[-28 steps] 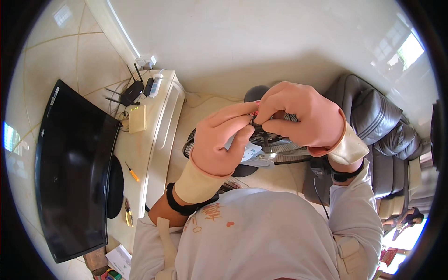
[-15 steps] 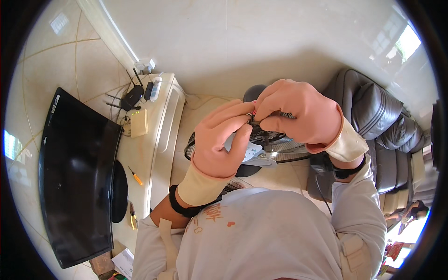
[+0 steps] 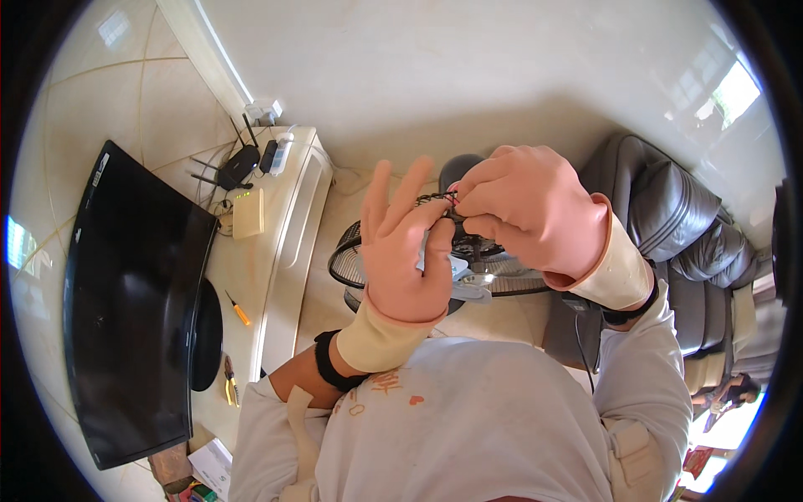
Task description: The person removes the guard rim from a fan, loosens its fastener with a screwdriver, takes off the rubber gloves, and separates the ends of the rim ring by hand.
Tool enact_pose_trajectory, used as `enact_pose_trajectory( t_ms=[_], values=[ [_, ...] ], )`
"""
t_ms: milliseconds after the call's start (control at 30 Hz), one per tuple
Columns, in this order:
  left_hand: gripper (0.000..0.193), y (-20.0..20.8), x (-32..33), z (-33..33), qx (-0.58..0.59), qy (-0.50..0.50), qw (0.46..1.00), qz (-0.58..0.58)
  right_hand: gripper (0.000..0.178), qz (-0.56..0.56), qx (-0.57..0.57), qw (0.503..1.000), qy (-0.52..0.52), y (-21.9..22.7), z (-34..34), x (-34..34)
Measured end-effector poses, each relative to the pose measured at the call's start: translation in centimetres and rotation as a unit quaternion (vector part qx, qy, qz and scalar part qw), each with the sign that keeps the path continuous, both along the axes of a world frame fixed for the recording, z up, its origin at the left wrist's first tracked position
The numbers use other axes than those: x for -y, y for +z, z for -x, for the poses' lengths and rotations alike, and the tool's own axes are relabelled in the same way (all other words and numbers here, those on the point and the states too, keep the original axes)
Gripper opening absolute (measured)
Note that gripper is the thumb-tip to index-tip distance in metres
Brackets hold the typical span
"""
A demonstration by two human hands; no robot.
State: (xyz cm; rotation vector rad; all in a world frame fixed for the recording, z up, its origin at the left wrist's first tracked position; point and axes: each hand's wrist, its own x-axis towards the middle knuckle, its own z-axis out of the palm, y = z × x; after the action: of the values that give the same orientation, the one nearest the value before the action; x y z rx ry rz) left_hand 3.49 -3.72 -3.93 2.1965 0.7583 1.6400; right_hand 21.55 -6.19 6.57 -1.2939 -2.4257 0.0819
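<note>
Small dark part with a red tip (image 3: 449,199), held up between the two gloved hands, directly above the hub of the floor fan (image 3: 393,259) that stands below them. The right hand (image 3: 531,213) is closed, thumb and forefinger pinching the part; the left hand (image 3: 407,251) is spread, fingers (image 3: 378,188) fanned upward, only its thumb and the edge of the forefinger touching the part's left end. What the part is cannot be told at this size. Judged step: fine fitting or twisting of the part over the fan's centre, the right hand doing the work. A next move would call for a firm pinch and the left hand closing again for support. Left of the hands, a pale bench (image 3: 276,243) carrying a dark television (image 3: 125,301), router (image 3: 238,163), screwdriver (image 3: 237,310) and pliers (image 3: 229,381); right of them, a grey sofa (image 3: 677,217)
</note>
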Motion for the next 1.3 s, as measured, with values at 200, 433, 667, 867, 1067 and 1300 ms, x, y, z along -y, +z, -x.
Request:
enact_pose_trajectory(
  t_ms=[200,433,667,867,1067,1300],
  values=[
    [0.029,0.8,-0.1,1.0,-0.054,-0.040,0.998,0.004,0.006,-0.014,-0.137,0.989,0.052,-1.3,-1.2,0.1],
    [0.027,3.6,-3.7,2.8,0.003,-0.345,0.876,0.338,0.014,0.051,-0.150,0.986,0.049,-0.7,-1.4,0.1],
    [0.025,5.0,-5.2,2.9,-0.024,-0.392,0.797,0.460,0.013,0.100,-0.148,0.983,0.039,-0.4,-1.5,0.1],
    [0.023,4.2,-3.4,2.4,0.002,-0.331,0.857,0.395,0.014,0.066,-0.125,0.989,0.037,-0.5,-1.7,0.0],
    [0.015,1.6,-1.1,0.7,0.009,-0.086,0.996,0.020,0.014,0.039,-0.126,0.990,0.047,-0.8,-1.5,0.1],
    [0.017,0.8,-0.2,-0.4,0.057,-0.028,0.997,0.035,0.013,0.032,-0.129,0.991,0.027,-0.4,-1.1,0.5]
  ],
)
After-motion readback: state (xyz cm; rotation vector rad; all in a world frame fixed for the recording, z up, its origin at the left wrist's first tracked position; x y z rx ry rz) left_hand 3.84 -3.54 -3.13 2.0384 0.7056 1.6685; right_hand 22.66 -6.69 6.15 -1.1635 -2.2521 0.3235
